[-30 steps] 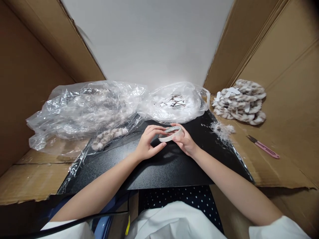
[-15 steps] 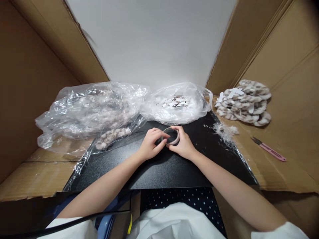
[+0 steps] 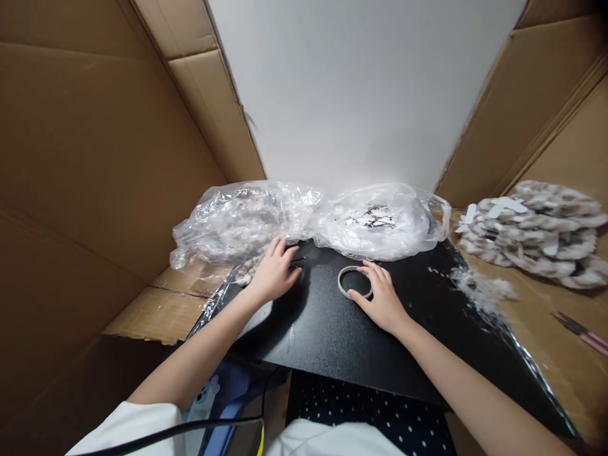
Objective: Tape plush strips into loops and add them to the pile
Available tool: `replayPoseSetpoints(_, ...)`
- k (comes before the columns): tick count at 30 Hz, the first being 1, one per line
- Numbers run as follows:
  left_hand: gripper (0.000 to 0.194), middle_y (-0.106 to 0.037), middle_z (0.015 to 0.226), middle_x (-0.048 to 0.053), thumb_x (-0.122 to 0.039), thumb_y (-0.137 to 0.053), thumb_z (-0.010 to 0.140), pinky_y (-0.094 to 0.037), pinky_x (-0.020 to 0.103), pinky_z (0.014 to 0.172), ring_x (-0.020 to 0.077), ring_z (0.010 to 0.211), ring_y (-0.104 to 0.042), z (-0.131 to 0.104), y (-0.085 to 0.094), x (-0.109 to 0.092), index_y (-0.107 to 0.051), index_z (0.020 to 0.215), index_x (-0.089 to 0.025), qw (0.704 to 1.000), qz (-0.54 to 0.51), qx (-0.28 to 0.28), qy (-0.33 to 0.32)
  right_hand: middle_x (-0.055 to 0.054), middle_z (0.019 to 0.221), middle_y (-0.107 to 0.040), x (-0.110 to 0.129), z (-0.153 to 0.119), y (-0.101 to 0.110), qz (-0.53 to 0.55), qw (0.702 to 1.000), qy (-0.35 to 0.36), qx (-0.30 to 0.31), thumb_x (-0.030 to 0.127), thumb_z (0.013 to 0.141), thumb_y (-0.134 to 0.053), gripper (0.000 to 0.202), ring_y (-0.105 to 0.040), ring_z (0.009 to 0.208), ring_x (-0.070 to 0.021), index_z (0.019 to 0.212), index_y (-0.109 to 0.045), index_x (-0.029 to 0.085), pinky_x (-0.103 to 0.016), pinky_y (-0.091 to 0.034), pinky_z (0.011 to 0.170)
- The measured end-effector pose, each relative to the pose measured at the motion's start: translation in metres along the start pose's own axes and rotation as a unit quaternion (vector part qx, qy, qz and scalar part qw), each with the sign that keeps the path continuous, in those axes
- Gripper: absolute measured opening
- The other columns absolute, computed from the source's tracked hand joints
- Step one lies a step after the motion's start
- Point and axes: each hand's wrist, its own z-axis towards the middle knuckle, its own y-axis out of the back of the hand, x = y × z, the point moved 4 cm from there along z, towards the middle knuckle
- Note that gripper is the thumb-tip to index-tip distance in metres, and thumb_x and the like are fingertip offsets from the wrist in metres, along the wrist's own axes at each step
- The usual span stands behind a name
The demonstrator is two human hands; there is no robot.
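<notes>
My right hand [image 3: 380, 297] holds the right side of a thin, pale ring that looks like a roll of tape [image 3: 341, 287], thumb at the near rim and fingertips at the far rim. The roll lies on a black tabletop [image 3: 318, 342]. To the left, my left hand [image 3: 275, 273] is open over the table, its fingers apart and nothing visible in them. Beside it is a fluffy grey-brown piece [image 3: 246, 271], partly hidden by the hand. Just beyond its fingertips lies a clear plastic bag [image 3: 232, 218] of similar fluffy material.
A second plastic bag [image 3: 403, 234] contains white and brown scraps. At right are stacked fluffy loops with white tags [image 3: 541, 231], loose fluff [image 3: 479, 288] and pink-handled snips [image 3: 577, 329]. Cardboard walls [image 3: 95, 139] flank the table, with a white wall [image 3: 361, 95] behind.
My left hand has let go of the roll and moved left toward the fluffy piece, its fingers opening. My right hand still has the roll. The view has turned left.
</notes>
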Motion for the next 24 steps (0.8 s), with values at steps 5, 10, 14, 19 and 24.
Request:
replayPoseSetpoints(5,0.014,-0.068,0.097,0.012,-0.027,-0.058,0.082,-0.048,0.042,0.084,0.0302,0.093,-0.061,-0.002,0.035,0.061,-0.068,0.090,-0.020,0.999,-0.040,-0.022,-0.005,-0.014,0.133,-0.052,-0.001,0.001,0.000,0.008,1.000,0.011,-0.020,0.036,0.081,-0.059,0.035,-0.043,0.127,-0.0309,0.112,-0.056,0.021,-0.053,-0.035,0.107)
replayPoseSetpoints(10,0.015,-0.066,0.081,0.009,-0.030,-0.072,0.070,-0.046,0.034,0.076,0.0267,0.083,-0.060,-0.018,0.010,0.073,-0.066,0.079,-0.019,0.991,0.062,0.116,-0.006,-0.013,0.131,-0.052,0.000,0.001,0.000,0.011,0.999,0.023,-0.037,0.032,0.081,-0.058,0.031,-0.044,0.125,-0.0301,0.109,-0.057,0.021,-0.052,-0.035,0.106)
replayPoseSetpoints(14,0.011,-0.063,0.079,0.010,-0.027,-0.058,0.081,-0.044,0.035,0.078,0.0254,0.084,-0.059,-0.023,0.000,0.068,-0.059,0.073,-0.019,0.995,0.024,0.092,0.017,-0.013,0.131,-0.052,0.005,0.005,0.007,0.023,0.998,0.036,-0.050,0.028,0.079,-0.060,0.028,-0.044,0.124,-0.0303,0.105,-0.059,0.021,-0.051,-0.035,0.106)
replayPoseSetpoints(19,0.027,-0.060,0.072,0.003,-0.045,-0.051,0.087,-0.042,0.028,0.062,0.0181,0.066,-0.057,-0.018,0.021,0.051,-0.053,0.077,-0.020,0.938,-0.324,0.090,0.080,-0.011,0.123,-0.057,0.022,0.016,0.022,0.085,0.994,0.038,-0.061,0.023,0.078,-0.060,0.020,-0.049,0.120,-0.0282,0.098,-0.061,0.021,-0.048,-0.036,0.105)
replayPoseSetpoints(24,0.026,-0.059,0.076,0.000,-0.044,-0.063,0.081,-0.046,0.024,0.063,0.0120,0.065,-0.056,0.000,0.052,0.023,-0.056,0.083,-0.019,0.806,-0.582,-0.063,0.090,-0.006,0.104,-0.065,0.063,0.019,0.019,0.192,0.979,0.061,0.028,0.019,0.080,-0.059,0.012,-0.059,0.103,-0.0212,0.091,-0.062,0.021,-0.038,-0.044,0.095)
